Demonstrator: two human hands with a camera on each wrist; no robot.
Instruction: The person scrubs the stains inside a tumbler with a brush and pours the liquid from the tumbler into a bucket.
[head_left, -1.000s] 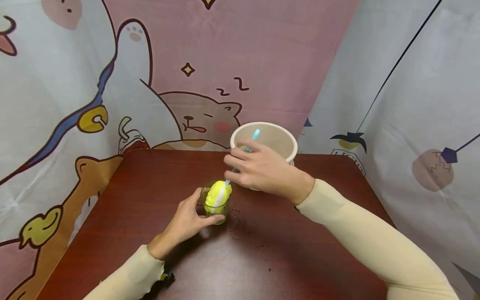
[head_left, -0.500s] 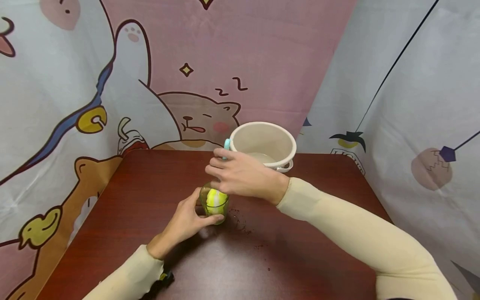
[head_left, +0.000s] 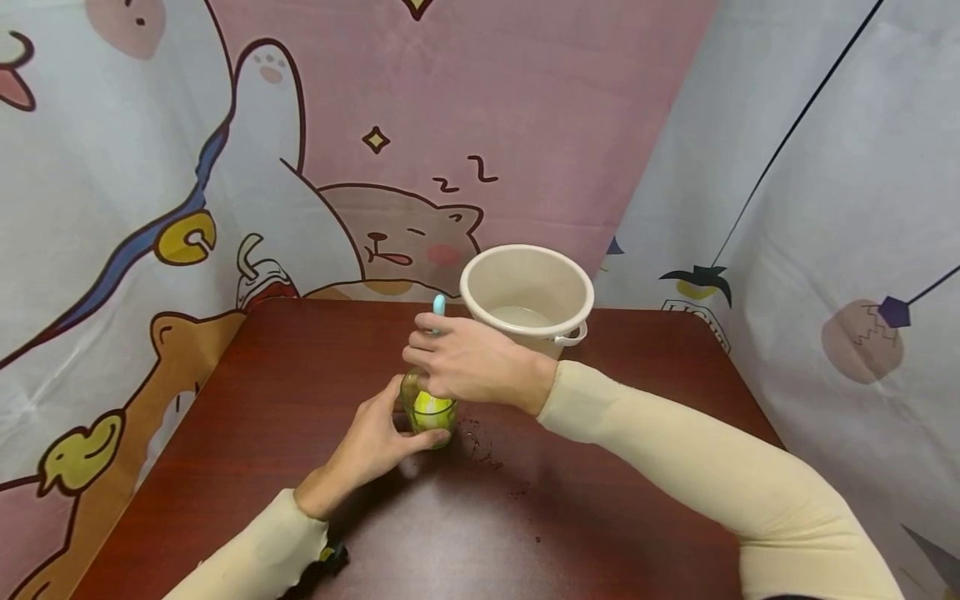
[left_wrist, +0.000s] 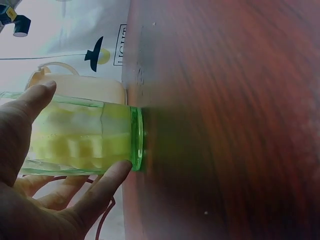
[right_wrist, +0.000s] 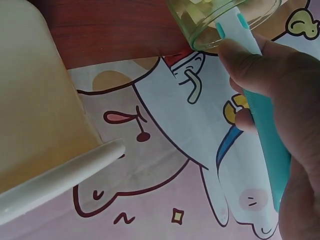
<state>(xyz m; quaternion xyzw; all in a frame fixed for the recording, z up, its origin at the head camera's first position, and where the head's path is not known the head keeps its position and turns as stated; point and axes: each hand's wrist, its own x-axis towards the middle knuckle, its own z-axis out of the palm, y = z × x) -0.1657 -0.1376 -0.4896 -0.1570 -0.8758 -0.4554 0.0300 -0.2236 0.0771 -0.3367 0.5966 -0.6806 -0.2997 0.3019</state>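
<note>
A green-tinted drinking glass (head_left: 412, 398) stands near the middle of the table, its base close to the wood in the left wrist view. My left hand (head_left: 375, 435) grips it from the left, thumb on one side and fingers on the other. Inside the glass is the yellow and white sponge head (head_left: 432, 407) of a cup brush, seen through the wall (left_wrist: 82, 132). My right hand (head_left: 467, 354) holds the brush's teal handle (right_wrist: 270, 145) from above, close over the rim. The handle's end (head_left: 438, 305) points up past the fingers.
A cream bucket (head_left: 588, 302) with a side handle (head_left: 573, 337) stands behind the right hand. Water drops (head_left: 480, 446) lie on the dark red table (head_left: 600, 500) right of the glass. Printed cloth (head_left: 570, 125) hangs behind the table and at its sides.
My right hand has moved left and down, pushing the sponge head deeper into the glass. The brush handle has gone from leaning right to nearly upright. The left hand and glass stay put.
</note>
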